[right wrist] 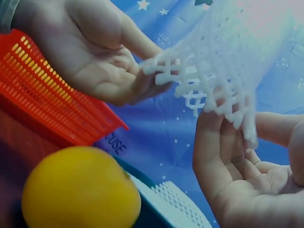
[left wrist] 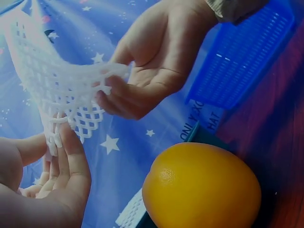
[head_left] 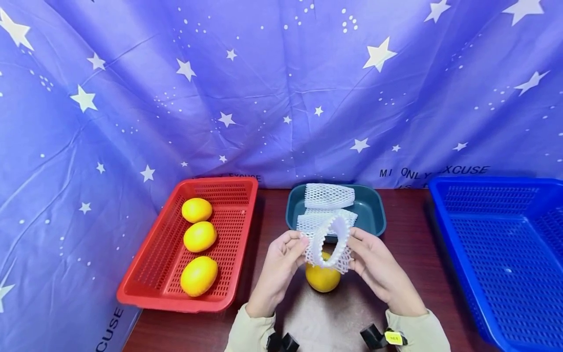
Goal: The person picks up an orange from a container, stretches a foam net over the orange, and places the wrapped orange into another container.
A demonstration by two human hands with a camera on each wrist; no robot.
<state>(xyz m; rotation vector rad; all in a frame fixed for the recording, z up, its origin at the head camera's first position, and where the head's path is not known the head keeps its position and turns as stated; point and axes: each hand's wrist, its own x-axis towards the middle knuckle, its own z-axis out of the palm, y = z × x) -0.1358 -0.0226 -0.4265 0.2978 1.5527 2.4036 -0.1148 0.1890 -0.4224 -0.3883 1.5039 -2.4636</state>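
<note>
Net sleeve, low centre of frame, mouth spread; L hand & R hand each pinch an edge. Orange fruit just below, partly hidden. Step: looks like opening sleeve; next prob. calls for lining mouth up w/ fruit. Teal tray w/ other sleeves just above.

The place looked like a makeshift workstation, its wider room cut off from view by a starry blue curtain, with a red basket of fruit, a green tray of foam nets and a blue basket set out across a dark red table.
</note>
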